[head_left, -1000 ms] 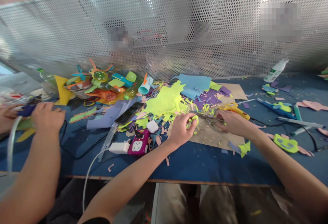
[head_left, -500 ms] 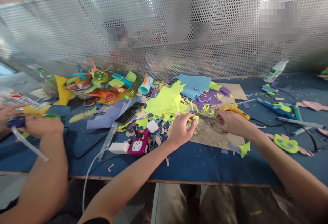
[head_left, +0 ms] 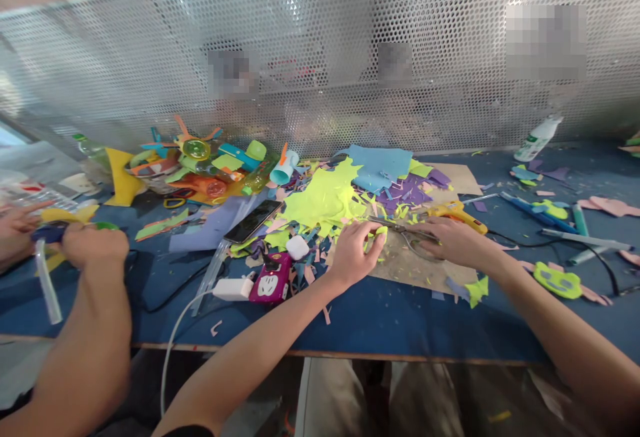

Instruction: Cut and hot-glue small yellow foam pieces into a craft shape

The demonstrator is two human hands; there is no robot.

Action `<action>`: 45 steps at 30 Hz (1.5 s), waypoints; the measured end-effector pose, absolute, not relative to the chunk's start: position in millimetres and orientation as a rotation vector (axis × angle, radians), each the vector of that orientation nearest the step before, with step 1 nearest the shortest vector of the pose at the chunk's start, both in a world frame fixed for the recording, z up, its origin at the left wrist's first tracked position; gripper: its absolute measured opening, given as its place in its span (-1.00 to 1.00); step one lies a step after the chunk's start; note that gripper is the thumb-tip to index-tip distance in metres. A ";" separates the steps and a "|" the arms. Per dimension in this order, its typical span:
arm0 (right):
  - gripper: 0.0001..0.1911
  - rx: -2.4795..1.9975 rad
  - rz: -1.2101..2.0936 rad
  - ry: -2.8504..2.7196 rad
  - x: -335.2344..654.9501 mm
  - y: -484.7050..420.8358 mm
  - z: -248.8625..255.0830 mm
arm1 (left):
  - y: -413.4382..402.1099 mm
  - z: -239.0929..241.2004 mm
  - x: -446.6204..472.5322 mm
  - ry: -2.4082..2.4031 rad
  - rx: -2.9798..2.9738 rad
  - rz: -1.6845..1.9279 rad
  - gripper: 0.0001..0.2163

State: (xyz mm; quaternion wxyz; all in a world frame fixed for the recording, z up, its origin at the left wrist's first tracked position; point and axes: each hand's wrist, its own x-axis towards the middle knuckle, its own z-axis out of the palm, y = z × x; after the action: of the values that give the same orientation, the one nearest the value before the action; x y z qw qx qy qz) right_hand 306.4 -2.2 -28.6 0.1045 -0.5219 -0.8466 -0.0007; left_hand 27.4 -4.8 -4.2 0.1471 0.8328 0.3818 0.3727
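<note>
My left hand (head_left: 354, 253) is closed, pinching a small piece of yellow-green paper (head_left: 380, 231) between thumb and fingers. Just to its right lies a pair of metal scissors (head_left: 400, 227), blades pointing left at that piece. My right hand (head_left: 450, 242) has its fingers on the scissors' handles, one loop of which shows beneath. A brown sheet (head_left: 420, 273) lies under the scissors, dotted with scraps. Behind my left hand spreads a large jagged yellow-green sheet (head_left: 323, 193).
Left of my hands are a phone (head_left: 253, 219), a magenta power adapter (head_left: 273, 279) and a white charger (head_left: 233, 289) with its cable. A yellow glue gun (head_left: 457, 215) lies behind my right hand. Another person's hands (head_left: 95, 247) hold a blue object. A perforated metal screen (head_left: 320, 103) stands behind.
My right hand's fingers have straightened a little and shifted left over the scissors' handles. My left hand stays put. At the far left, the other person's blue object with its clear strip has turned.
</note>
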 end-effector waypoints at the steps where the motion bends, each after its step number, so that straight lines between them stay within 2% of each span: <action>1: -0.51 -1.533 -0.015 -2.506 306.9 -2.1 -28.9 | -4.9 -4.1 27.4 1.100 2.398 1.069 -0.76; 15: -0.57 -1.608 0.132 -2.462 310.0 -0.1 -33.8 | -4.4 -4.0 27.0 1.078 2.400 1.110 -0.79; 21: -0.79 -1.682 0.269 -2.458 307.4 -5.9 -24.6 | -6.4 -2.6 27.8 1.053 2.257 1.131 -0.80; 28: -0.71 -1.702 0.231 -2.445 305.1 -9.8 -18.7 | -3.9 -10.0 25.4 1.159 2.284 1.180 -0.77; 34: -0.74 -1.659 0.307 -2.416 311.7 -3.7 -27.7 | -4.6 -7.5 25.4 1.128 2.304 1.167 -0.75; 38: -0.63 -1.784 0.192 -2.239 311.7 1.8 -29.3 | -6.9 -4.1 25.6 1.046 2.306 1.231 -0.78; 43: -0.71 -1.863 0.042 -1.945 303.4 -1.0 -13.4 | -9.4 -1.4 23.2 0.983 2.287 1.352 -0.80; 45: -0.66 -1.744 0.000 -1.918 300.1 -4.3 -6.9 | -10.2 -1.5 22.2 0.986 2.285 1.377 -0.79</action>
State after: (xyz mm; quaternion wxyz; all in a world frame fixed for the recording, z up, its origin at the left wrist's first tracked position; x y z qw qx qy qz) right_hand 300.1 -4.3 -6.9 0.2710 -0.6475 -0.7122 0.0001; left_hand 22.2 -10.2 -1.5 0.1483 0.7945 0.3428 0.4789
